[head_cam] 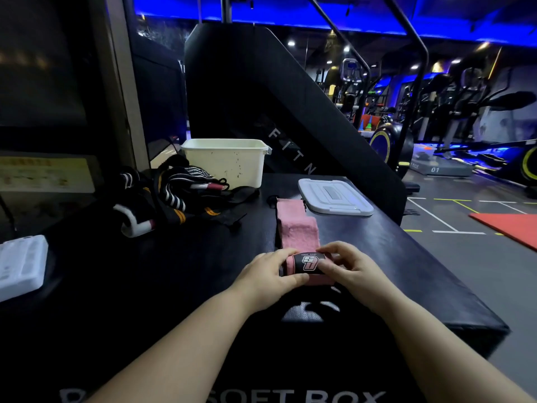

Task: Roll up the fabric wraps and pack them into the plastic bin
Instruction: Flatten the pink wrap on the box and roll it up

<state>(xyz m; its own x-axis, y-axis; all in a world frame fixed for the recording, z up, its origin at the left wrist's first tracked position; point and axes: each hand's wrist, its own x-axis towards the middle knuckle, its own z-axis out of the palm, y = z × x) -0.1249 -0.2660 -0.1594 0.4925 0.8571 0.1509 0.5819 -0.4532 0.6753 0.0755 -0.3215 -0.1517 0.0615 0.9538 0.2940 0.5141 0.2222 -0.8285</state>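
A pink fabric wrap (297, 228) lies stretched away from me on the black soft box (174, 280). Its near end is rolled, and a black logo patch (309, 262) faces up on the roll. My left hand (268, 271) pinches the roll's left side with thumb underneath. From the other side, my right hand (347, 267) grips it with curled fingers. The white plastic bin (225, 161) stands open at the far edge. To its left, a heap of black striped wraps (174, 193) sits in a tangle.
The bin's white lid (334, 196) lies flat to the right of the pink wrap. A white ridged plastic item (20, 264) rests at the left edge. A large black gym machine rises behind the bin. The box top drops off to the floor at right.
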